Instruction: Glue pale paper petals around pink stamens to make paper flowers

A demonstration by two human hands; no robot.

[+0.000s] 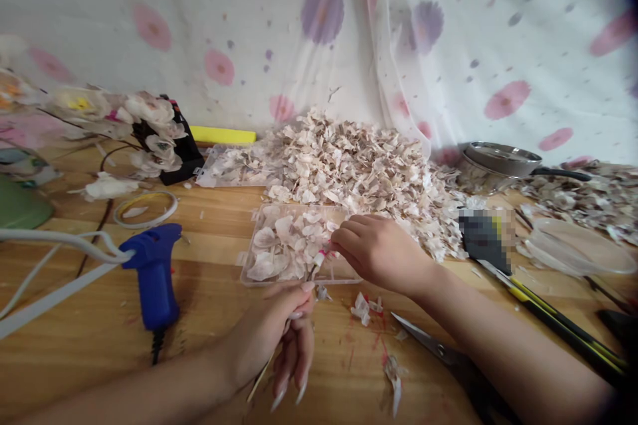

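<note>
My left hand (279, 325) pinches a thin stem (260, 378) between thumb and fingers, its lower end slanting down to the left. At the upper tip of the stem is a small white and pink flower centre (320, 256). My right hand (381, 252) is closed at that tip, its fingertips by the pink part; whatever they grip is hidden. Both hands are in front of a clear plastic box (245, 275) with pale dried petals (284, 239) in it. My right hand covers part of the box's right side.
A large petal heap (349, 159) lies behind the box. To the left are a blue glue gun (158, 279), a tape roll (145, 208) and finished flowers (149, 119). Scissors (438, 348), a yellow-black cutter (558, 322) and a metal pan (503, 159) are on the right.
</note>
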